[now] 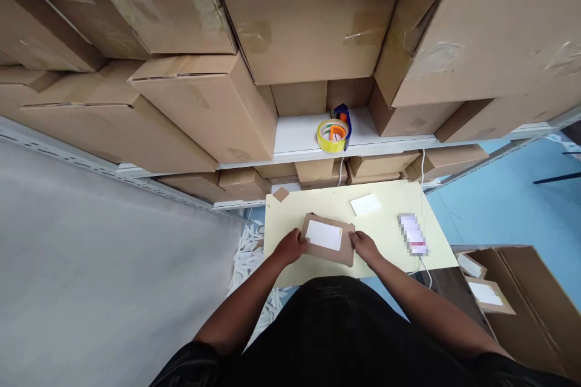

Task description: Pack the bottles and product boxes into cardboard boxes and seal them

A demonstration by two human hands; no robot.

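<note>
Between my two hands is a flat brown cardboard mailer with a white label on its upper face. My left hand grips its left edge, the thumb resting on top near the label. On the opposite side my right hand pinches the right edge. The mailer is held over the pale yellow table, slightly tilted; whether it touches the surface I cannot tell. Beyond it lies a small white rectangular pad or stack. A phone, its screen blurred out, is to the right of my right hand.
Shelves of cardboard boxes rise behind the table. A tape dispenser with yellow tape sits on the shelf. At right, an open carton holds labelled packages. White paper strips lie at left. A cable hangs down.
</note>
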